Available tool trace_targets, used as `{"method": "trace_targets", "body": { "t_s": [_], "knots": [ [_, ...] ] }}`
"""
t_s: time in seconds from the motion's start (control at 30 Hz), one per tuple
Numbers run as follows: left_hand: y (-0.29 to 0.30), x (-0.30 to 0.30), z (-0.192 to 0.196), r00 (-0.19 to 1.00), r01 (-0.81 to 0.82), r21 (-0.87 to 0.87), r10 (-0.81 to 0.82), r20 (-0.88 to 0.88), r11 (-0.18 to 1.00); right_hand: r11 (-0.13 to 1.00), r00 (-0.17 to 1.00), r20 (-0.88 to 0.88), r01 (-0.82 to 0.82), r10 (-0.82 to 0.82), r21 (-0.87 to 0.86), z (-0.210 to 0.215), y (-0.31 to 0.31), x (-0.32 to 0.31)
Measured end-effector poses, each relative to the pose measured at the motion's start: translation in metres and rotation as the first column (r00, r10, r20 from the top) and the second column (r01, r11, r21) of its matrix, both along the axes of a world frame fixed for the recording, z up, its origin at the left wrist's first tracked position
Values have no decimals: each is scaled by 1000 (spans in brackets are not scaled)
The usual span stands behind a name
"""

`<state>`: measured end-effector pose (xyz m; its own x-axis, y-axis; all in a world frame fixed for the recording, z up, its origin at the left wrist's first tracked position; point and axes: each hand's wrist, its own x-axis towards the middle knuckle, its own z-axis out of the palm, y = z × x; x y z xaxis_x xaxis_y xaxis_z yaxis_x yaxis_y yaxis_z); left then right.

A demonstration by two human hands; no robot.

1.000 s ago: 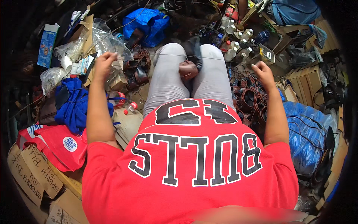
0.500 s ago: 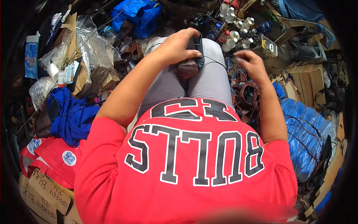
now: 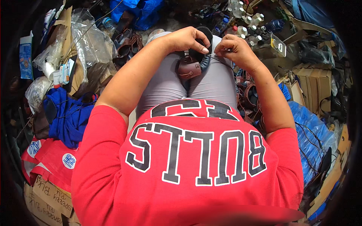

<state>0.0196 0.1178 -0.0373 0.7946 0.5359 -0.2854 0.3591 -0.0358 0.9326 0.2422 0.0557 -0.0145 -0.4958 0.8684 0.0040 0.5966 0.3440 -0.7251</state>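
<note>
A dark brown leather shoe (image 3: 188,68) with a black sole edge rests between my thighs, close to the knees. My left hand (image 3: 190,40) is closed at its far part, thumb and fingers bent over the black edge. Just right of the shoe, my right hand (image 3: 235,49) hovers by the right knee with its fingertips pinched together. Whatever those fingertips hold is too small to make out. A thin dark cord (image 3: 222,61) runs from the shoe across my right thigh, passing below the right hand.
Several capped bottles (image 3: 249,22) stand beyond my right knee. More brown shoes (image 3: 250,94) lie beside my right thigh, near a blue plastic bundle (image 3: 307,139). Clear plastic bags (image 3: 92,45), blue cloth (image 3: 68,120) and cardboard (image 3: 49,196) crowd the left side.
My right hand has moved left toward the shoe, and its fingers have closed into a pinch. My left fingers have curled farther over the shoe's edge.
</note>
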Motion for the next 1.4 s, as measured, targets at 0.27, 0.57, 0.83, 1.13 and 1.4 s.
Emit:
{"method": "trace_targets", "body": {
  "t_s": [0.27, 0.57, 0.83, 1.13, 1.4],
  "knots": [
    [-3, -1, -8, 996, -54, -32, 56, 72, 998, 996, 988, -138, 56, -66, -74, -12, -7, -8],
    [-6, -2, -9, 996, -76, 20, 75, 58, 997, 997, 1000, -7, 15, -15, 74, 3, -10, -5],
    [-8, 0, -6, 992, -57, 48, 51, 118, 997, 1000, 999, -48, 13, -12, 9, -9, -13, -10],
    [2, -8, -9, 992, 128, 39, -128, -9, 991, 978, 981, -131, 159, -141, 137, -16, -45, -23],
    [-2, -9, -1, 979, 195, 42, -191, -75, 980, 974, 994, 43, 85, -96, 208, 3, -46, -27]
  ]
}}
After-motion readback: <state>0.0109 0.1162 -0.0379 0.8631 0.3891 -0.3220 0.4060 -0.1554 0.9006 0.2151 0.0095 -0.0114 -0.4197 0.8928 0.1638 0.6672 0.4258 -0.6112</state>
